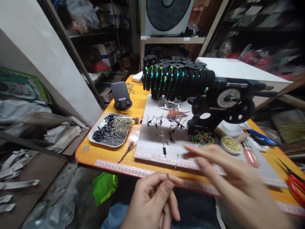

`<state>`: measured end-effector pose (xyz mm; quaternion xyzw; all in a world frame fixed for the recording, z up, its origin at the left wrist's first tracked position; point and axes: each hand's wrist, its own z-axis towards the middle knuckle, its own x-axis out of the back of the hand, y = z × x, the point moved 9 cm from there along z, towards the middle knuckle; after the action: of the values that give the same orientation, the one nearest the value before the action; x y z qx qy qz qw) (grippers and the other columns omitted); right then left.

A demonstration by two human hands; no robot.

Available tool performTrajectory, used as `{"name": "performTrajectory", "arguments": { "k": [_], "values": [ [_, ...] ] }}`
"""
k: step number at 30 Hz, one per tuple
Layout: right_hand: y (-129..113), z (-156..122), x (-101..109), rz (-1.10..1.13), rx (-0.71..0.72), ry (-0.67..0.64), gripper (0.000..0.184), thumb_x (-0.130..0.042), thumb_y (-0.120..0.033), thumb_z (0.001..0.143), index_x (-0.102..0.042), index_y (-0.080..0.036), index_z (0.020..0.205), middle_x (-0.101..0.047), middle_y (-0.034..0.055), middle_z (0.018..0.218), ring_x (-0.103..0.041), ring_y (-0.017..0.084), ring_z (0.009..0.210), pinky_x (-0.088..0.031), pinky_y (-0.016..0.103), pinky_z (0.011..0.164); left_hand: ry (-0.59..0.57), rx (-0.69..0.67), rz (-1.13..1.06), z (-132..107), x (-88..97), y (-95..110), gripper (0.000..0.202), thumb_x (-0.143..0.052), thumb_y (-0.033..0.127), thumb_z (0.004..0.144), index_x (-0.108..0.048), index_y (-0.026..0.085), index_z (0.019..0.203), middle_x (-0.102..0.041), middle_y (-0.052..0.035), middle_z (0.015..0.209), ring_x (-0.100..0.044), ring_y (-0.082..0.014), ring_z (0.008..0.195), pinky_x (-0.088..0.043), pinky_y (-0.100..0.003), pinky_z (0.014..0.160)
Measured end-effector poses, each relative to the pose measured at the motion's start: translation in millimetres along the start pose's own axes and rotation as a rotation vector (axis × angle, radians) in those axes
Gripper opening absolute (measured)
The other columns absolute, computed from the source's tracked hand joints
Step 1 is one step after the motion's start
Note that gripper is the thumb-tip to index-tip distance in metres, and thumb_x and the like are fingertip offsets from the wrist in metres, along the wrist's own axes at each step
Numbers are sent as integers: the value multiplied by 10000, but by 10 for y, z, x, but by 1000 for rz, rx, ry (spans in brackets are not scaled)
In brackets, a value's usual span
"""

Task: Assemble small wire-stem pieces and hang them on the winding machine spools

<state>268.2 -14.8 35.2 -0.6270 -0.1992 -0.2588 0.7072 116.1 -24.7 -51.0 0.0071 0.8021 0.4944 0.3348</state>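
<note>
My left hand (154, 198) is at the front edge of the table, palm side up. Its thumb and index finger are pressed together, and a tiny dark piece (168, 175) shows on the index finger; what the pinch holds is too small to name. To the right, my right hand (228, 178) is smeared by motion, its fingers stretched out over the white board (147, 143), with nothing visible in them. Near its fingertips lies a small black cylinder with an orange-tipped stem (164, 151). Colourful tiny beads (202, 137) lie heaped just beyond the right hand.
A white tray (90, 136) of small black and grey parts stands left, below a phone stand (121, 95). Behind is a black machine (228, 98) with ridged rolls (176, 78) carrying green pieces. A dish of golden bits (231, 144) and red-handled pliers (295, 187) are at right.
</note>
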Motion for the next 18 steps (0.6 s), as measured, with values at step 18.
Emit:
{"name": "performTrajectory", "arguments": {
  "k": [18],
  "values": [
    [-542,320,-775,1147,-274,-418,221,-626,-384,906,-606,-179,826,-670,-5,695,-616,72,468,-494,159,454,29,-474,627,-157,151,457,352,-512,377,944,-808,240,812,-792,-73,772,-736,-222,748,-548,-307,754]
  ]
}}
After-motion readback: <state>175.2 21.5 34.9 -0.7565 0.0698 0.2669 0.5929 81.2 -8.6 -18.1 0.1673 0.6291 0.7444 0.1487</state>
